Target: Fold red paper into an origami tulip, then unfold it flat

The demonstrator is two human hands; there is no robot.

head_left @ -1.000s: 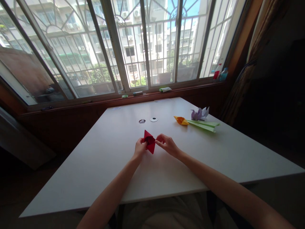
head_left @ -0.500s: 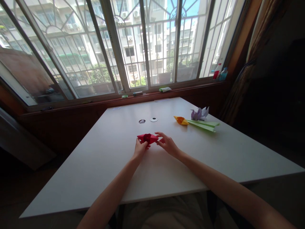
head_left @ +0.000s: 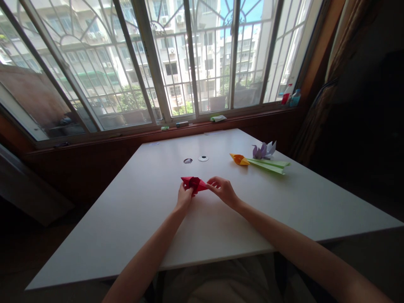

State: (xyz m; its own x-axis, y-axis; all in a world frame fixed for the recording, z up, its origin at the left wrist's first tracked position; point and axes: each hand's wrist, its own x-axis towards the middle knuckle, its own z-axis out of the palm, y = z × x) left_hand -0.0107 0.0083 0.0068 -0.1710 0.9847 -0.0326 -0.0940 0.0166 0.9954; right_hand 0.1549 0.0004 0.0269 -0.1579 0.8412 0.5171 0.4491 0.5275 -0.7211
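A folded red paper piece (head_left: 193, 184) is held just above the white table (head_left: 151, 219), lying nearly flat. My left hand (head_left: 184, 197) pinches its near left side from below. My right hand (head_left: 223, 190) pinches its pointed right end with thumb and fingertips. Both forearms reach in from the bottom of the view.
An orange paper flower with a green paper stem (head_left: 261, 164) and a purple paper flower (head_left: 264, 150) lie at the table's far right. Two round cable holes (head_left: 195, 160) sit in the tabletop beyond my hands. Small items and two bottles (head_left: 291, 97) rest on the windowsill.
The red paper has turned from standing upright on its point to lying nearly flat. My right hand has shifted to grip its right tip. Both hands stay at the same spot.
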